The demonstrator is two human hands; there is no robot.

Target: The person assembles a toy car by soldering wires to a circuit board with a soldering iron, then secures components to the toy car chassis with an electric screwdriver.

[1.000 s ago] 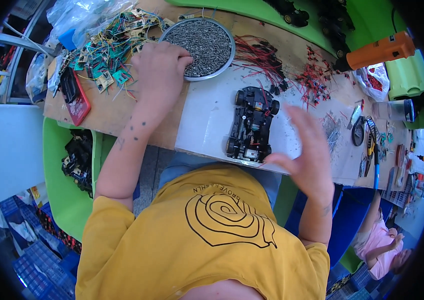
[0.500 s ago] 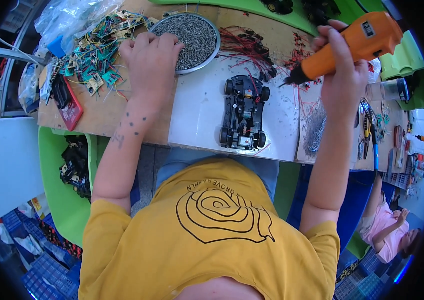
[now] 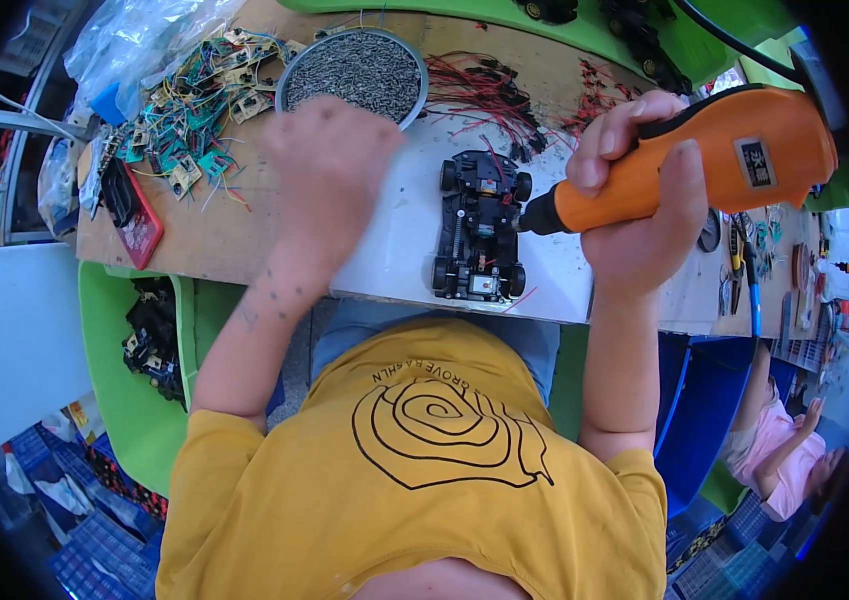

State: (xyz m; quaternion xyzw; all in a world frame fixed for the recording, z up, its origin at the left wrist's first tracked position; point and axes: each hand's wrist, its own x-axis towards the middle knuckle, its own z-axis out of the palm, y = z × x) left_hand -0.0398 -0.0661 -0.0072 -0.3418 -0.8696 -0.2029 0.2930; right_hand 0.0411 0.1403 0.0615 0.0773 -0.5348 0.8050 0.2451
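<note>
Orange screwdriver gripped in my right hand, tip beside the toy chassis; left hand blurred, grip unclear; fastening not begun.

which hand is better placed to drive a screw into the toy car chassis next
Right. The right hand already grips the orange electric screwdriver, its tip right beside the black toy car chassis. The left hand hangs blurred by the screw dish, holding no tool that I can see.

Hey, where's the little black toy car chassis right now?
In the head view the black toy car chassis lies on the white mat at the table's near edge, between the left hand and the orange power screwdriver.
</note>
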